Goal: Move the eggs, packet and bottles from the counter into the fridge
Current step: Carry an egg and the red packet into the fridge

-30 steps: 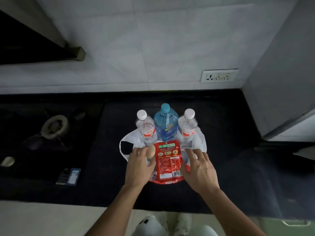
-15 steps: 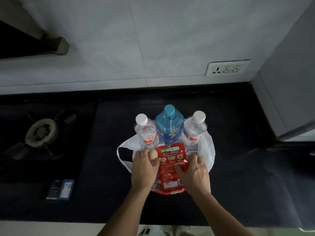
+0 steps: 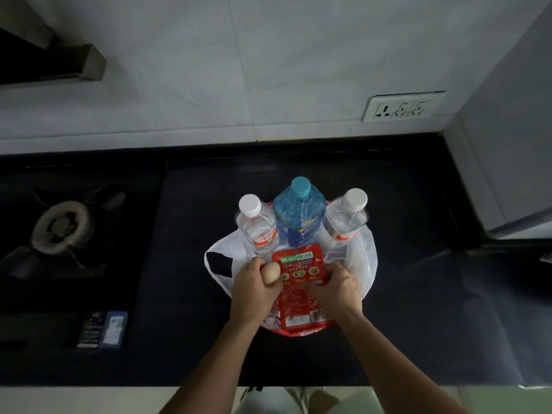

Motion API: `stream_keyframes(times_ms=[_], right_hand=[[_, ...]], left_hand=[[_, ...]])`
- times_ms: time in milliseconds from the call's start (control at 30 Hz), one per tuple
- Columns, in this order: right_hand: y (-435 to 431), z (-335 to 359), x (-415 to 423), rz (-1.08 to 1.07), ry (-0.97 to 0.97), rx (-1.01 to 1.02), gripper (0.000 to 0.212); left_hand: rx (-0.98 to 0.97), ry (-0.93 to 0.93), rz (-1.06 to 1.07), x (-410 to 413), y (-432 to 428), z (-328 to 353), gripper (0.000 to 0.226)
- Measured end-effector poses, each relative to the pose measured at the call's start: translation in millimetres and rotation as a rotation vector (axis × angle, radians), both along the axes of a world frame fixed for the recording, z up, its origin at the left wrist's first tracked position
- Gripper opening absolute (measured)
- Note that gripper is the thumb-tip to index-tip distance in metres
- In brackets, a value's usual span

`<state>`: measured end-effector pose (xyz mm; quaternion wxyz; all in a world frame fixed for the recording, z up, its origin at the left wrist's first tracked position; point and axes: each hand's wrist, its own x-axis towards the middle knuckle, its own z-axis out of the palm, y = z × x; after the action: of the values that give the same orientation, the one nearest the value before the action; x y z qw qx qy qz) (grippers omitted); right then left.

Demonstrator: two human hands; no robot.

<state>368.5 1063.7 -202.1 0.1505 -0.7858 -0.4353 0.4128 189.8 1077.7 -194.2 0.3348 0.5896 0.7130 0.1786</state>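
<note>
A red packet [image 3: 300,291] lies on a white plastic bag [image 3: 363,261] on the black counter [image 3: 191,264]. Behind it stand a blue bottle [image 3: 298,216] and two clear bottles, one at left [image 3: 258,228], one at right [image 3: 343,222]. My left hand [image 3: 254,289] is shut on a tan egg [image 3: 271,272] just left of the packet. My right hand [image 3: 337,289] rests curled on the packet's right side, its fingers over the packet; what it holds, if anything, is hidden.
A gas burner [image 3: 59,225] sits at the left, with a small dark and blue box [image 3: 103,329] in front of it. A wall socket [image 3: 403,107] is at the back right. A grey fridge side [image 3: 507,138] rises at the right.
My right hand has come down from hovering beside the packet onto its right side and curled. My left hand keeps the egg. The view has shifted closer.
</note>
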Motion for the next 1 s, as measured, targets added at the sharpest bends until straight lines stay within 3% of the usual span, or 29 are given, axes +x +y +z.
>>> stream_keyframes(times_ms=[200,400,500,633,767,1000], right_hand=[[-5,9,4,0.011,0.206,0.018,0.041],[-22,46,20,-0.201,0.688,-0.054,0.027],[-34,65,32,-0.219,0.824,-0.066,0.027],[-48,86,42,-0.276,0.893,-0.031,0.029],[-56,105,50,-0.266,0.894,0.066,0.04],[-53,128,43,-0.241,0.866,0.143,0.029]], left_hand=[[-0.115,-0.202,0.095,-6,-12,17,0.034],[-0.068,-0.277,0.056,-5,-25,39,0.022],[-0.027,-0.336,0.058,0,-28,57,0.022],[0.021,-0.382,0.042,10,-29,79,0.028],[0.04,-0.446,0.059,20,-34,96,0.021],[0.098,-0.543,0.112,18,-48,110,0.016]])
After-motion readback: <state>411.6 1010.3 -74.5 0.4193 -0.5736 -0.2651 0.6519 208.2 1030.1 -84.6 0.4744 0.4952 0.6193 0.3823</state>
